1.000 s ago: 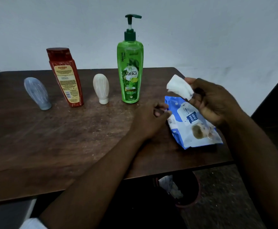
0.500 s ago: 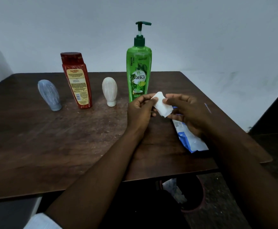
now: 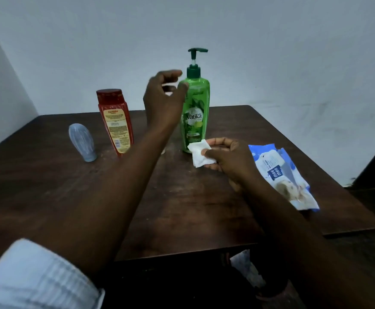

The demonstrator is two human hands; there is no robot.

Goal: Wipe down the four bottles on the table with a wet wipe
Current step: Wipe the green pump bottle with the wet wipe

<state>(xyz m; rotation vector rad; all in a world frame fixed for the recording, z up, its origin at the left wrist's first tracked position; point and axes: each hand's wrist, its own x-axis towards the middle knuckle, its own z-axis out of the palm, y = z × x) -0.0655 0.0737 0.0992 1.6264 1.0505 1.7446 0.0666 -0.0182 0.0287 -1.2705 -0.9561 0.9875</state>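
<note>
Green plastic marks the likely first target: the tall pump bottle (image 3: 195, 112) stands upright toward the back of the worktop (image 3: 48, 186). Nothing in view suggests that any bottle has been wiped yet, so the job looks to be at its very start, with all four left to do.

Only three bottles show plainly. A red bottle (image 3: 115, 121) and a small blue-grey one (image 3: 81, 141) stand to the left of the green one. The left forearm crosses the gap between red and green and may hide the fourth.

The left hand (image 3: 162, 97) is raised beside the green bottle's shoulder, just under the pump collar. Its fingers and thumb are bent into a wide C with nothing between them. It is blurred, so whether the thumb touches the plastic cannot be told.

The right hand (image 3: 229, 161) pinches a folded white wipe (image 3: 201, 153), held low just in front of the green bottle's base and apparently not on it. The blue wipes pack (image 3: 282, 175) lies flat just right of that hand.
</note>
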